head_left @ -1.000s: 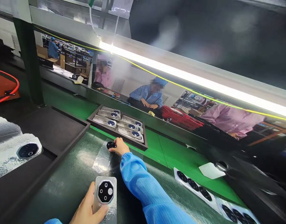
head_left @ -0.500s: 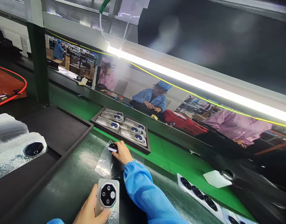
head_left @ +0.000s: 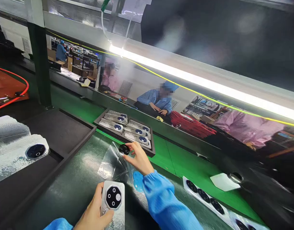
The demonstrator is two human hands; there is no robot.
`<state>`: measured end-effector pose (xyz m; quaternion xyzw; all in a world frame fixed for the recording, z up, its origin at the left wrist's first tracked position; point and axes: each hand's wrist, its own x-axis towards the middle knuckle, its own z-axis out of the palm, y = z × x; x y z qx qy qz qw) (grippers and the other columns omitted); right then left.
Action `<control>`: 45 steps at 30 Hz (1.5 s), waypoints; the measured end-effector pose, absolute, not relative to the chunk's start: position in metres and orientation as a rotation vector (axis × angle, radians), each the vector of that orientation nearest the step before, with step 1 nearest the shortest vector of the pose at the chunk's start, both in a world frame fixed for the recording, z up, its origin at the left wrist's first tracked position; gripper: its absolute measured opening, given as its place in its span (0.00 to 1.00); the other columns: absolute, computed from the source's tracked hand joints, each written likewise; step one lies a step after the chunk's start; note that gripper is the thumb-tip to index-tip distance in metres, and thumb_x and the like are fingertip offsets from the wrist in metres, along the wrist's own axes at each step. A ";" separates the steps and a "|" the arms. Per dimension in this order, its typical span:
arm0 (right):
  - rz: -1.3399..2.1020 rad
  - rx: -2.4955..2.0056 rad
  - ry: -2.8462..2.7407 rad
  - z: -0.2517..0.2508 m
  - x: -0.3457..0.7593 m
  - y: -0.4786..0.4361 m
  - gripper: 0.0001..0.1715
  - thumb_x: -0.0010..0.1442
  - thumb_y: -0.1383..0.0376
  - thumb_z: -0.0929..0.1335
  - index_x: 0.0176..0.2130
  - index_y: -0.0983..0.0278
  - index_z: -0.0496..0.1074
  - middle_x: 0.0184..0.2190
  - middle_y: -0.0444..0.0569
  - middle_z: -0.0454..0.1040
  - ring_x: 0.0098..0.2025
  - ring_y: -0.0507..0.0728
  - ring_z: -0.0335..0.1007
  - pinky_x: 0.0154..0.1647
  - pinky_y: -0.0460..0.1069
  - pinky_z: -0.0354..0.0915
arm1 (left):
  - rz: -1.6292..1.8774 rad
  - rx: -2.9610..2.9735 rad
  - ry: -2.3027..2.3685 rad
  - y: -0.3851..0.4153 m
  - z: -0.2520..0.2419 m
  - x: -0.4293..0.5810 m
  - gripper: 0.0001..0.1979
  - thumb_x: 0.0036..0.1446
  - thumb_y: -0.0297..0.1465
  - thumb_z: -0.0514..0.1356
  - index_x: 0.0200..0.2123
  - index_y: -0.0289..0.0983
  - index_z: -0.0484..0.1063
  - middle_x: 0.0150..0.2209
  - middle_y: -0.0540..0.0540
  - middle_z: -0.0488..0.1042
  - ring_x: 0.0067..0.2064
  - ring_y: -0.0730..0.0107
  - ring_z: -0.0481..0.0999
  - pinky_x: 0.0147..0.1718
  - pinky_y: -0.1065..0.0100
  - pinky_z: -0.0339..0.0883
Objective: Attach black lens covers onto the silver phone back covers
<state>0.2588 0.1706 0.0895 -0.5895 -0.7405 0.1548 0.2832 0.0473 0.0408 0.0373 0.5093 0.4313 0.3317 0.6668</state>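
- The left hand (head_left: 94,212) is at the bottom of the view, and its grip is closed around a silver phone back cover (head_left: 112,204). The thumb lies on the front edge of this cover, and the round black camera plate faces up.
- The right hand (head_left: 139,158) is above and to the right of the left hand, in a long blue sleeve (head_left: 162,201). Its grip is only a small pinch: the fingertips (head_left: 131,146) hold a black round lens part (head_left: 124,149) by the edge.
- The black round lens part is in the air over a crumpled clear plastic film (head_left: 112,163), and the film lies on the dark green worktop (head_left: 72,179).
- Just beside the film, under the right wrist, is a small blue piece (head_left: 138,181). I cannot tell what it is.
- Past the right hand, a dark tray (head_left: 153,150) holds six silver back covers in two rows (head_left: 110,125).
- On the left, a wider dark tray (head_left: 72,143) carries a larger silver cover (head_left: 17,150).
- At the lower right, white strips (head_left: 204,196) carry rows of black round parts, near a white pad (head_left: 223,182).
- Far behind, a co-worker in a blue smock (head_left: 156,100) sits with both hands low, under a bright lamp tube (head_left: 199,78).
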 end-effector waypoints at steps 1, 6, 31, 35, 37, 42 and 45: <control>0.410 -1.552 -1.981 0.100 0.264 0.155 0.22 0.52 0.69 0.72 0.48 0.62 0.71 0.42 0.49 0.68 0.44 0.58 0.68 0.43 0.52 0.69 | 0.731 1.152 0.955 0.042 0.041 0.049 0.30 0.53 0.24 0.57 0.58 0.40 0.54 0.52 0.44 0.72 0.52 0.60 0.72 0.53 0.63 0.60; 0.426 -1.416 -1.959 0.124 0.291 0.067 0.22 0.58 0.68 0.70 0.52 0.58 0.68 0.40 0.46 0.68 0.39 0.56 0.66 0.40 0.50 0.67 | 0.668 1.102 0.749 0.050 0.052 0.065 0.28 0.52 0.23 0.57 0.57 0.41 0.57 0.47 0.48 0.73 0.47 0.63 0.73 0.47 0.64 0.61; 0.454 -1.488 -1.496 0.034 0.346 -0.009 0.21 0.59 0.68 0.69 0.53 0.56 0.67 0.49 0.50 0.69 0.51 0.60 0.69 0.49 0.51 0.70 | 0.335 0.876 0.627 0.072 0.066 0.135 0.29 0.51 0.20 0.57 0.57 0.37 0.58 0.46 0.45 0.75 0.48 0.63 0.74 0.46 0.65 0.62; 0.460 -1.503 -1.513 0.031 0.347 -0.010 0.22 0.59 0.69 0.69 0.53 0.57 0.66 0.50 0.51 0.68 0.50 0.60 0.70 0.49 0.51 0.70 | 0.320 0.866 0.642 0.074 0.066 0.135 0.29 0.51 0.20 0.57 0.57 0.37 0.58 0.47 0.45 0.75 0.49 0.61 0.75 0.46 0.64 0.62; 0.456 -1.510 -1.517 0.030 0.347 -0.010 0.23 0.59 0.69 0.69 0.54 0.57 0.66 0.50 0.51 0.68 0.50 0.60 0.70 0.48 0.51 0.70 | 0.317 0.866 0.665 0.074 0.065 0.135 0.29 0.51 0.21 0.57 0.57 0.38 0.59 0.47 0.46 0.76 0.50 0.60 0.75 0.46 0.63 0.62; 0.430 -1.516 -1.527 0.032 0.346 -0.010 0.22 0.59 0.68 0.69 0.53 0.58 0.67 0.49 0.51 0.69 0.50 0.60 0.70 0.47 0.51 0.70 | 0.325 0.861 0.687 0.074 0.059 0.135 0.29 0.50 0.22 0.58 0.57 0.38 0.60 0.46 0.47 0.76 0.49 0.61 0.74 0.46 0.64 0.61; 0.423 -1.520 -1.531 0.033 0.345 -0.010 0.22 0.58 0.68 0.69 0.52 0.58 0.68 0.49 0.52 0.69 0.50 0.61 0.70 0.47 0.52 0.71 | 0.317 0.855 0.678 0.074 0.057 0.135 0.31 0.49 0.22 0.58 0.57 0.39 0.59 0.44 0.48 0.76 0.45 0.65 0.75 0.42 0.67 0.60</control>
